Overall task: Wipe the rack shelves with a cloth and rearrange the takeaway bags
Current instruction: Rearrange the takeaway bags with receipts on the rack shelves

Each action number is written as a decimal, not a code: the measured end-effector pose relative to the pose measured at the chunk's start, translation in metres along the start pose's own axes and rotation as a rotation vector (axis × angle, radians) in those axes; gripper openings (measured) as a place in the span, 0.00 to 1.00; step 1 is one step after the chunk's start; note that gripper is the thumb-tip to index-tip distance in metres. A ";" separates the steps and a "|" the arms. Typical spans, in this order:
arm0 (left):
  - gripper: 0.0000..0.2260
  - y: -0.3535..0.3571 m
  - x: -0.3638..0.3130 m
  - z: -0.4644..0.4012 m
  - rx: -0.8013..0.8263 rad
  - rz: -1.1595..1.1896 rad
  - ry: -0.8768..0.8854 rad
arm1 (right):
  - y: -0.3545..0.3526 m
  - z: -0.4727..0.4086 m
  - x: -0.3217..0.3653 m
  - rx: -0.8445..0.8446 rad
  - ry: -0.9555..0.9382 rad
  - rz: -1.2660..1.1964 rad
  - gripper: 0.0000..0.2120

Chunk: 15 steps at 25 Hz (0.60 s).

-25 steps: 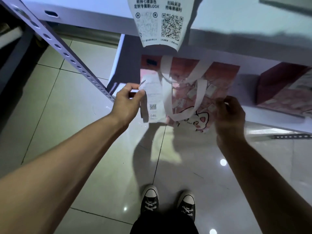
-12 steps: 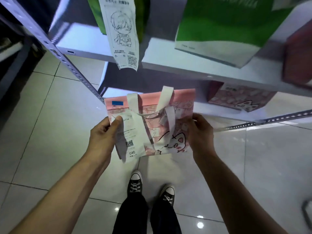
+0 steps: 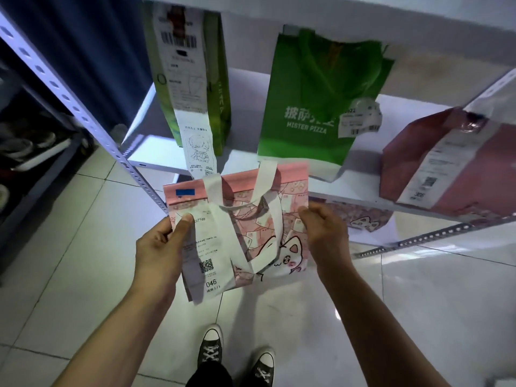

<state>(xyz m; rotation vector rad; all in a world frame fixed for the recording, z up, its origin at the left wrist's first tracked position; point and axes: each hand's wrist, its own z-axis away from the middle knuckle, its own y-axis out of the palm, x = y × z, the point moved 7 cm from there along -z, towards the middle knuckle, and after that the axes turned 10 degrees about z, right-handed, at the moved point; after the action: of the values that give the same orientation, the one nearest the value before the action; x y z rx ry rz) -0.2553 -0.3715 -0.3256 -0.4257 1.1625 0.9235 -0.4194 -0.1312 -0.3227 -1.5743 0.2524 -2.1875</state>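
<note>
A small pink takeaway bag (image 3: 290, 196) with a cat drawing, white handles and a long receipt numbered 046 is held in the air in front of the rack. My left hand (image 3: 160, 247) grips its left edge, thumb pressed on the receipt. My right hand (image 3: 324, 230) grips its right edge. On the white rack shelf (image 3: 245, 88) behind stand a tall green bag (image 3: 217, 79) with a hanging receipt, a green Mister Pizza bag (image 3: 315, 107) and a dark pink bag (image 3: 446, 163). No cloth is visible.
A perforated metal rack post (image 3: 83, 118) slants down the left. Another pink cat bag (image 3: 360, 219) lies on the lower shelf behind my right hand. Glossy floor tiles and my two dark sneakers (image 3: 237, 356) are below. Dark shelving with shoes stands at far left.
Both hands lifted the pink cat bag off the lower shelf and up to the level of the shelf with the green bags. The camera tilted upward.
</note>
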 end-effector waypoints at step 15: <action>0.09 0.003 -0.021 -0.001 -0.014 -0.016 -0.083 | -0.055 -0.128 0.065 -0.321 0.095 -0.117 0.20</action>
<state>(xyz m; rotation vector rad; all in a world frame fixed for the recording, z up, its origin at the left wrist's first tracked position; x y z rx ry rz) -0.2605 -0.3783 -0.3065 -0.4040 1.0763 0.9280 -0.5695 -0.1242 -0.2889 -1.6884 0.5790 -2.4099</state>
